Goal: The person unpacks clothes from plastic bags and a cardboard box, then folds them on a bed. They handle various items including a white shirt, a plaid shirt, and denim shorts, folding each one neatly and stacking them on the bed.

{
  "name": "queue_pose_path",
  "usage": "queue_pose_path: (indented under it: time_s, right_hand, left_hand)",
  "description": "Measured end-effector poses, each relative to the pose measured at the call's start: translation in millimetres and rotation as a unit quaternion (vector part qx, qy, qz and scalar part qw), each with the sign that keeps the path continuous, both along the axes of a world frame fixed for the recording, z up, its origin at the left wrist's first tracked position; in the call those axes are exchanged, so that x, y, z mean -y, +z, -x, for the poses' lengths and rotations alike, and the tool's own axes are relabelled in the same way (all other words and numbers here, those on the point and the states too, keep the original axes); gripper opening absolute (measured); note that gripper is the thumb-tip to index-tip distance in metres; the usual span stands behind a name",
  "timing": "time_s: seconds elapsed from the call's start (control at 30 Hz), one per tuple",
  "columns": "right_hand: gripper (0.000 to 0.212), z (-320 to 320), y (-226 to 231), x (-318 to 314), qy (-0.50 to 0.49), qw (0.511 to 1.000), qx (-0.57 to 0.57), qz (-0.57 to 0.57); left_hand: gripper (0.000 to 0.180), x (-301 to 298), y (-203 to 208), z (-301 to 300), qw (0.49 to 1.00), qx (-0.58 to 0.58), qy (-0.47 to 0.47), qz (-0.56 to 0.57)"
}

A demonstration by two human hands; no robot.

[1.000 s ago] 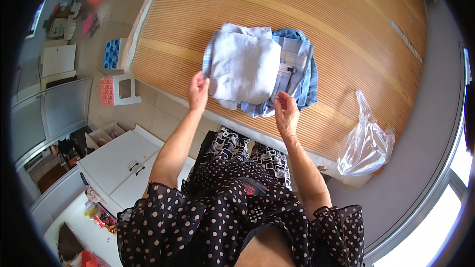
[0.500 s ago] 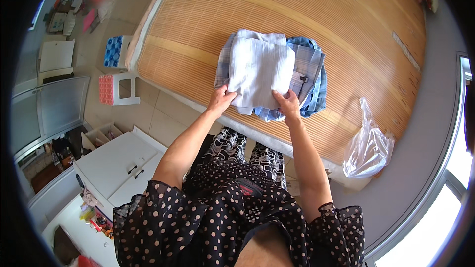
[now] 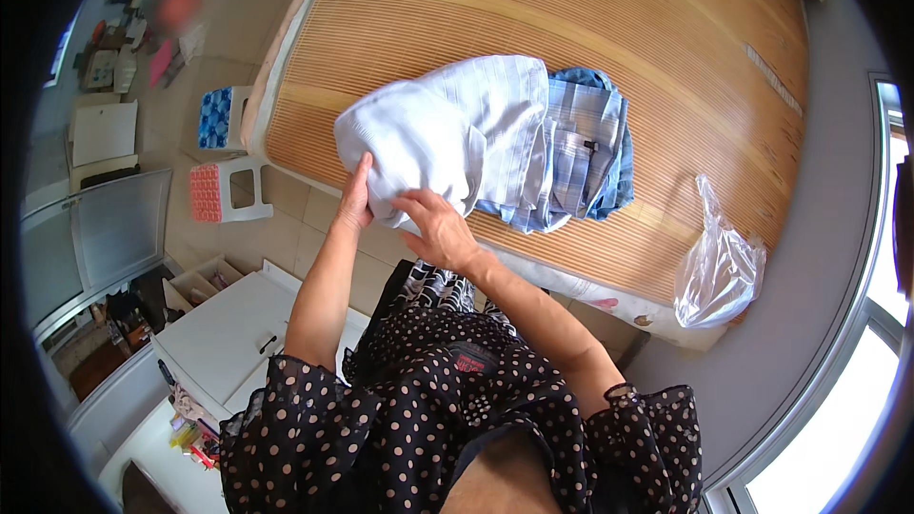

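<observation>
Head view: 1 pale striped garment (image 3: 428, 124); left hand (image 3: 355, 198) touches its edge, grip unclear; right hand (image 3: 444, 234) alongside, fingers apart.

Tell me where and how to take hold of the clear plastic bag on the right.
Probably best to pinch its narrow neck, coming from the left across the mat: the neck stretches out from the wide, crumpled body, and the grey wall stands to its right.

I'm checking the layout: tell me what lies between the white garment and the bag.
In the head view, plaid clothes show beside the white garment, then mat up to the bag.
</observation>
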State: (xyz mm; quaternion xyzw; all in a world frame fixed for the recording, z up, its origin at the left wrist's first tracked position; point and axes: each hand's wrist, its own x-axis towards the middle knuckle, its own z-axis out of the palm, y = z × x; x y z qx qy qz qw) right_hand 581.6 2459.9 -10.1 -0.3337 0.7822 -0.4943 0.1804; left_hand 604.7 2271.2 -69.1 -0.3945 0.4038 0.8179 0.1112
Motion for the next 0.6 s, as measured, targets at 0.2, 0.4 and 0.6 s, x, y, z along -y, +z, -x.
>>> queue_pose_path:
  time_s: [0.2,0.4,0.6]
  right_hand:
    - [0.034,-27.3,-56.3,-69.3,-0.139,0.967,0.146,-0.155]
    - [0.027,-22.0,-85.3,-139.9,-0.276,0.931,0.177,-0.158]
    - [0.026,-25.8,-96.8,-153.6,-0.246,0.936,0.206,-0.143]
  left_hand:
    - [0.059,25.7,-50.7,-28.3,0.991,0.107,0.043,0.072]
    - [0.052,51.3,-27.9,-1.5,0.944,0.056,0.037,0.323]
    - [0.049,69.5,-57.8,-3.3,0.835,-0.011,0.007,0.550]
